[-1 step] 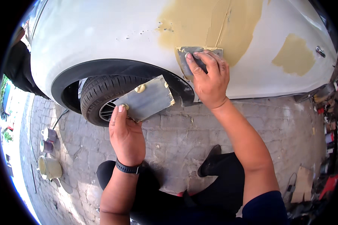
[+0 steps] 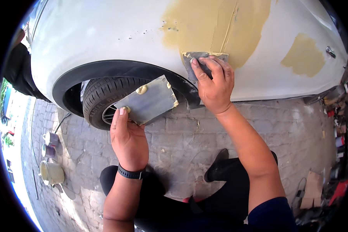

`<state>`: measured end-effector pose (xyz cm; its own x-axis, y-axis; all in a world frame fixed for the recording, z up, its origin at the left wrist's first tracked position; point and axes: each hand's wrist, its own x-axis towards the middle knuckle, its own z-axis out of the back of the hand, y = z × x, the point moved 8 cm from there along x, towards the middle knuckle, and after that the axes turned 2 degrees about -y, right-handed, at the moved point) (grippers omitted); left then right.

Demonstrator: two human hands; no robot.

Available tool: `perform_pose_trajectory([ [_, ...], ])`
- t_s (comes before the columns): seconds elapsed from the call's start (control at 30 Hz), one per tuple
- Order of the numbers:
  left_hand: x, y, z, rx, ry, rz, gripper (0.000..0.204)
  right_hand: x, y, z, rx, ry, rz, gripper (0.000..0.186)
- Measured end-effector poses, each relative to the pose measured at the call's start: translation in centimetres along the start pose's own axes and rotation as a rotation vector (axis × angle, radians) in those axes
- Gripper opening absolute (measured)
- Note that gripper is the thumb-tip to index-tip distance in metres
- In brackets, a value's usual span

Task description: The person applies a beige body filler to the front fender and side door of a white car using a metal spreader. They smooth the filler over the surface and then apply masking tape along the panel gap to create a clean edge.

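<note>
Against the white car body panel point(image 2: 104, 34), just behind the rear wheel arch point(image 2: 116, 67): right hand point(image 2: 214, 87), fingers point(image 2: 205, 71) spread flat and pressing a grey filler spreader point(image 2: 195, 62) onto the panel, not curled round it. Spreader's top edge at the lower rim of a large tan patch of body filler point(image 2: 216, 27), smeared wide across the upper panel with ridged streaks through its middle. Second, smaller tan filler patch point(image 2: 303, 56) farther right, well apart from the first, near a small metal fitting point(image 2: 330, 51).

Lower left of that: left hand point(image 2: 127, 139), black wristband point(image 2: 131, 173) at the wrist, closed on the near corner of a flat grey mixing board point(image 2: 149, 101), thumb on top, fingers beneath. Board tilted, held in the air in front of the tyre point(image 2: 100, 96), touching neither wheel nor panel as far as can be told. Small dabs of tan filler along the board's upper edge and right corner.

Underfoot: grey brick paving point(image 2: 236, 127). Dark trousers and a black shoe point(image 2: 216, 164) between the forearms. Far left on the paving: a cream tin point(image 2: 52, 173) and two smaller tins point(image 2: 50, 145) beside it. Far right edge: cluttered scraps and tools, too small to name.
</note>
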<state>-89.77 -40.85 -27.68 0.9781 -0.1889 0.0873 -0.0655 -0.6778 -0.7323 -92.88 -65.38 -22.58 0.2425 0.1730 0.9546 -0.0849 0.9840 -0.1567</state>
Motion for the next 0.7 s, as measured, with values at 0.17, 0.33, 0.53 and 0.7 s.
perform_pose_trajectory([
  [0.17,0.0,-0.3,0.3,-0.028,-0.083,-0.025,0.018,-6.7,1.8,-1.5,-0.011,-0.002,-0.189,0.037],
  [0.33,-0.3,0.3,0.3,0.019,-0.112,-0.005,0.019,-11.5,3.9,-3.4,0.029,-0.025,-0.42,0.05],
  [0.53,0.0,0.6,1.2,0.055,-0.094,-0.02,0.021,-14.4,5.4,-3.5,0.199,-0.047,-0.693,0.05],
  [0.7,0.2,0.1,0.9,0.07,-0.077,-0.058,0.023,-16.2,2.3,-1.0,0.432,-0.218,-1.125,0.034],
])
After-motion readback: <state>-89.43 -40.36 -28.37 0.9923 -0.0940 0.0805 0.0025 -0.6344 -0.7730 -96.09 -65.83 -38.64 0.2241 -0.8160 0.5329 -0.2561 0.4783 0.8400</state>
